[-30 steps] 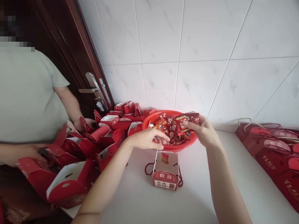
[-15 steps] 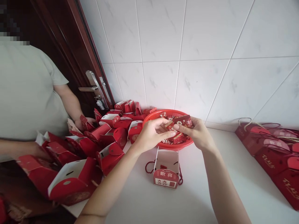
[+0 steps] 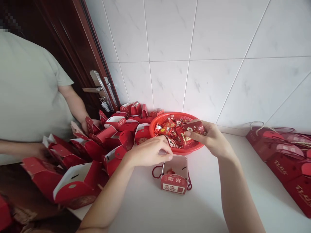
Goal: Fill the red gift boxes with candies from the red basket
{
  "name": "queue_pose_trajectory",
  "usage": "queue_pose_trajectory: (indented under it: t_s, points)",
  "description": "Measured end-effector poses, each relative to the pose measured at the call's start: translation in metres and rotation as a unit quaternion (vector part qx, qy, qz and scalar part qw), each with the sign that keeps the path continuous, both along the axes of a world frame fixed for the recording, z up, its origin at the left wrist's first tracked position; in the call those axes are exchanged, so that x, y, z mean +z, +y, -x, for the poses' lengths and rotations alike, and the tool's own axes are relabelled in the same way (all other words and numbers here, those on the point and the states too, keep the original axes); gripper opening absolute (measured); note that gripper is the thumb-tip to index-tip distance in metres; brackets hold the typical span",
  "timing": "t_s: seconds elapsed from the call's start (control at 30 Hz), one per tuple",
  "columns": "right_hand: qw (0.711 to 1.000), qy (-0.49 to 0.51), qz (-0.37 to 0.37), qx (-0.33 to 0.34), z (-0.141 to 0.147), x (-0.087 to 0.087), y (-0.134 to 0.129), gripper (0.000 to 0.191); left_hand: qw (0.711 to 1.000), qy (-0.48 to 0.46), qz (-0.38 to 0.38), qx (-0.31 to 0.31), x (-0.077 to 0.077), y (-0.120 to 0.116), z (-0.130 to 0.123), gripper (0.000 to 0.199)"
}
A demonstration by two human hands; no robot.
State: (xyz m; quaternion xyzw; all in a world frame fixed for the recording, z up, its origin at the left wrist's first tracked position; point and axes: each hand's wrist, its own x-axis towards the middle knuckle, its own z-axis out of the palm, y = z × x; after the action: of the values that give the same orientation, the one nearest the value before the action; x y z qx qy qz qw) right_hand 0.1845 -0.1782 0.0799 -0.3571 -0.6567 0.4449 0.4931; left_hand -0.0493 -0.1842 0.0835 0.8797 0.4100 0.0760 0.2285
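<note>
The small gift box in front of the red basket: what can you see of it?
The gift box looks like folded card: rounded red front with pale Chinese characters above a white printed panel, white inside. It stands upright, open, on the white table, dark-red cords at both sides, a small red item inside. The left hand is at its far left corner; contact is unclear.

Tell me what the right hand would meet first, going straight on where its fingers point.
Probably the wrapped sweets in the red basket, just past the packets the right hand holds; its height above them is unclear here.
</note>
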Motion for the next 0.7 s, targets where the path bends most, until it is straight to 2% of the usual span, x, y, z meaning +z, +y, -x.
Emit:
queue_pose_trajectory:
  t_s: [0.2,0.27,0.4,0.57,0.7]
  points:
    - [0.997,-0.071,-0.032,0.018,0.001,0.005,-0.007,0.023,0.992,0.106,0.045,0.053,-0.020,-0.007,-0.003,0.027]
    - [0.995,-0.091,-0.043,0.020,0.001,0.006,-0.009,0.021,0.992,0.103,0.046,0.052,-0.026,-0.010,-0.004,0.031]
    - [0.985,-0.142,-0.081,0.055,0.001,0.005,-0.012,0.016,0.994,0.069,0.056,0.064,-0.030,-0.017,-0.007,0.060]
    - [0.959,-0.219,-0.091,0.152,0.005,0.001,-0.012,0.012,0.994,0.052,0.069,0.068,-0.029,-0.022,-0.009,0.068]
    - [0.964,-0.219,-0.108,0.107,0.008,0.000,-0.012,0.013,0.991,0.070,0.075,0.088,-0.032,-0.021,-0.009,0.086]
